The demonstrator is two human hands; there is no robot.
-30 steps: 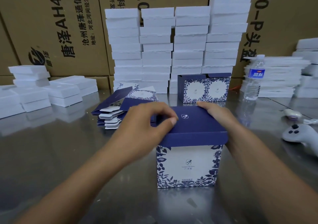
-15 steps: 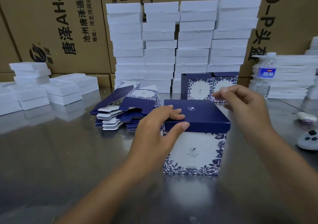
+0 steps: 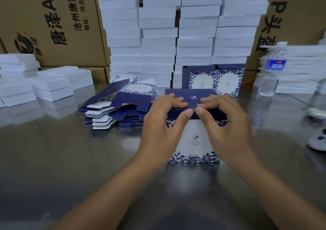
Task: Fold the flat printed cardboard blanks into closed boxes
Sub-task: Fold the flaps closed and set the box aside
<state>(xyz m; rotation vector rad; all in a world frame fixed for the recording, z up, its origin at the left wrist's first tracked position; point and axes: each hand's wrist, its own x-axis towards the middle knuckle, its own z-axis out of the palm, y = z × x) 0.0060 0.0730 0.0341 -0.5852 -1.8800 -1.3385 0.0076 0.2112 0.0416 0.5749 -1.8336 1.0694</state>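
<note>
A folded box (image 3: 194, 145) with a white, blue-flowered front and a dark blue lid stands on the steel table in front of me. My left hand (image 3: 162, 123) and my right hand (image 3: 224, 123) both grip the lid's front edge, fingers on top and thumbs against the front flap, thumb tips almost touching. A pile of flat printed blanks (image 3: 120, 106) lies to the left of the box. Behind it stands another folded box (image 3: 213, 79) with its top flaps up.
Tall stacks of white foam trays (image 3: 176, 26) and brown cartons (image 3: 53, 21) line the back. More white trays (image 3: 49, 83) lie left and right. A water bottle (image 3: 271, 72) stands at the right, with a white controller (image 3: 319, 141) near the table's right edge.
My right hand has come down from above the box's right side onto the lid's front edge, beside my left hand. The view has moved closer to the box.
</note>
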